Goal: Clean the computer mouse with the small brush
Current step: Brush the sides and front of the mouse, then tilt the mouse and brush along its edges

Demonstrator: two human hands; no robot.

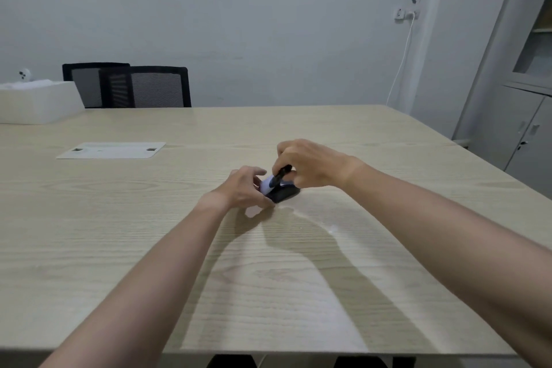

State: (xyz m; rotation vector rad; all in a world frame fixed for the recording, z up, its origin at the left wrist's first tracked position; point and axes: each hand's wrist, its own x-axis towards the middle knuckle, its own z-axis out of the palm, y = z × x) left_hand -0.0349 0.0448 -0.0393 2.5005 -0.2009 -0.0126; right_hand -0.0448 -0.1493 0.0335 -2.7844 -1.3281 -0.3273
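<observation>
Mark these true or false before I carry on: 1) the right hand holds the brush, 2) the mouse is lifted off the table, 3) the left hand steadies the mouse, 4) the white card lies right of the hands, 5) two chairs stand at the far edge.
1) True: the right hand grips the brush.
2) False: the mouse rests on the table.
3) True: the left hand holds its side.
4) False: the white card lies to their left.
5) True: two black chairs stand there.

Bare table [268, 278] surrounds the work; white card [112, 150] and box [38, 103] lie far left.
</observation>
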